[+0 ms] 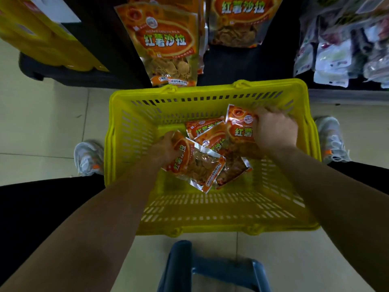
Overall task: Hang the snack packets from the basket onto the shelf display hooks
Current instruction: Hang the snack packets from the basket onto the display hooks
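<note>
Left hand (166, 149): fingers curled on near packet (197, 167), left of centre in basket (210, 226).
Right hand (274, 131): clamped on far packet (239, 128), near basket's far right corner.
Near packet axis: across basket, top edge at grip.
Hung packets (166, 43): beyond basket's far rim.

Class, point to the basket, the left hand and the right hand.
basket (210, 209): head view, near wall.
left hand (165, 151): head view, back of hand.
right hand (274, 131): head view, back of hand.

Left grip (165, 150) and right grip (274, 131) both clenched.
</note>
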`<state>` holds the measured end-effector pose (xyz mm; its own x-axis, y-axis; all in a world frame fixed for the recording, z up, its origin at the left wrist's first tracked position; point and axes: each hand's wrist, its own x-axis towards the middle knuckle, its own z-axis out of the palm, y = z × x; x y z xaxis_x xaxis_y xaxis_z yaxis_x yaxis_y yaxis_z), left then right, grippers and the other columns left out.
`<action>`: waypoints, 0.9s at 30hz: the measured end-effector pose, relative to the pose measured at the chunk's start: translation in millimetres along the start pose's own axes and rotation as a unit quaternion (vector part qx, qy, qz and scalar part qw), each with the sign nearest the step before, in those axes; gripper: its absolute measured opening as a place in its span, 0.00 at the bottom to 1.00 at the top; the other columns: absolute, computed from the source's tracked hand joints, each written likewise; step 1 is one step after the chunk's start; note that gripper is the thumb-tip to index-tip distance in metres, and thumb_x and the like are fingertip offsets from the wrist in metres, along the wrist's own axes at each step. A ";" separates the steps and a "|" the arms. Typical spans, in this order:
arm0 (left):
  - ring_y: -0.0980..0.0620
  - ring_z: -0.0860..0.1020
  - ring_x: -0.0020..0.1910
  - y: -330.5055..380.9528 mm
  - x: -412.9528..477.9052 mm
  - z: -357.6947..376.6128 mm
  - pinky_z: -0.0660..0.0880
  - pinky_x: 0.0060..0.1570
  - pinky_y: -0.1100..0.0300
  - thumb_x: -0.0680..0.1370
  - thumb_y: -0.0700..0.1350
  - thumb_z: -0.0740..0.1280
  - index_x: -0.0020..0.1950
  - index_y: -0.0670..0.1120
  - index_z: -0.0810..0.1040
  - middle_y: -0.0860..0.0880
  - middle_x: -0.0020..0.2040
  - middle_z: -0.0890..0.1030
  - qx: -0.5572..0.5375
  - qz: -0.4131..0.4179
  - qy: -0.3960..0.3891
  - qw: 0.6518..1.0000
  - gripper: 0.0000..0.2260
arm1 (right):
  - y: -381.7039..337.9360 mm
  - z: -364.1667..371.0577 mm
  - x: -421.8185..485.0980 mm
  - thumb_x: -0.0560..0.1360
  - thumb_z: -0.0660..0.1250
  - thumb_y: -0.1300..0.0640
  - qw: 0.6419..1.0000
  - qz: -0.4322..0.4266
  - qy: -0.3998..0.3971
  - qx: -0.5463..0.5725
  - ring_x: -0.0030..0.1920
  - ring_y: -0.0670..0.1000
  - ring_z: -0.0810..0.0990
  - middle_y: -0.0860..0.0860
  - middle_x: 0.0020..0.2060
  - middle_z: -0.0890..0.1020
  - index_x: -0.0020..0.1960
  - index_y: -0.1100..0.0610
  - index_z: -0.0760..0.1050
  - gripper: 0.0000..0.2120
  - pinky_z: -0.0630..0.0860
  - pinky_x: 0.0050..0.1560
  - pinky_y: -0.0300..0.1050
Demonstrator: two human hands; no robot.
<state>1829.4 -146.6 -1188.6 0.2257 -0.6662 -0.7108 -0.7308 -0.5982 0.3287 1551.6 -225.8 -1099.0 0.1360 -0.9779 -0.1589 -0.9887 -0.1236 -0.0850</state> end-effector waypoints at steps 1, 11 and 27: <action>0.38 0.73 0.68 1.9 4.9 3.2 0.72 0.61 0.47 0.75 0.49 0.73 0.79 0.51 0.57 0.41 0.72 0.71 -0.015 0.002 -0.003 1.000 0.38 | 0.2 3.2 1.9 0.78 0.62 0.57 1.000 -0.005 0.000 -0.005 0.55 0.65 0.79 0.58 0.56 0.81 0.59 0.53 0.78 0.12 0.74 0.56 0.60; 0.37 0.66 0.72 3.1 13.3 17.2 0.70 0.66 0.42 0.69 0.55 0.77 0.80 0.51 0.49 0.40 0.75 0.63 0.000 -0.033 -0.017 0.999 0.49 | -0.1 7.9 3.8 0.79 0.62 0.57 1.000 -0.005 -0.011 -0.005 0.58 0.65 0.77 0.57 0.56 0.80 0.59 0.54 0.77 0.11 0.72 0.58 0.62; 0.48 0.78 0.47 38.1 -76.9 -59.7 0.71 0.41 0.59 0.74 0.45 0.73 0.58 0.50 0.80 0.45 0.55 0.83 0.076 0.054 0.018 0.995 0.13 | 2.9 -59.7 -34.0 0.79 0.63 0.53 0.984 -0.052 -0.168 0.012 0.56 0.63 0.79 0.58 0.56 0.81 0.63 0.49 0.75 0.13 0.75 0.51 0.53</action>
<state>1822.6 -144.8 -1084.3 0.1611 -0.7402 -0.6528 -0.8410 -0.4492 0.3017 1540.3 -203.0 -1035.1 0.2540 -0.8485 -0.4642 -0.9670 -0.2122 -0.1412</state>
